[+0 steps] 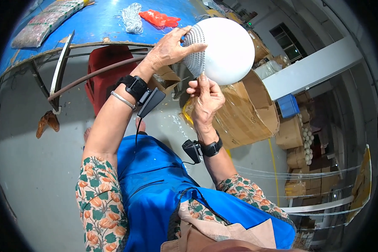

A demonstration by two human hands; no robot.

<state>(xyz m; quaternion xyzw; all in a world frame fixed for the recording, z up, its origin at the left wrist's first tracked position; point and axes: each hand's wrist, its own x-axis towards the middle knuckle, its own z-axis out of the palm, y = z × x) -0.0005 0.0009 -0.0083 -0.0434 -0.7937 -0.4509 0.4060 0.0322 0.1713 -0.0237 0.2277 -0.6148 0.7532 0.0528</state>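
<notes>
A large white ball [229,48] is held up in front of me, near the edge of the blue table. Rows of small silver beads [195,63] wrap its left side. My left hand [170,49] grips the ball on that side, with the thumb lying across the beaded rows. Below it, my right hand [208,98] is closed in a pinch, thumb and finger pressed together at the lower edge of the beading. It appears to hold the end of a bead strand, though the fingertips hide most of it.
On the blue table [101,25] lie a silver bundle of strands [132,19], a red plastic bag [159,19] and a long clear-wrapped pack [48,23]. Below are a red stool [107,63] and an open cardboard box [248,113]. Bead strands [323,213] stretch across the right.
</notes>
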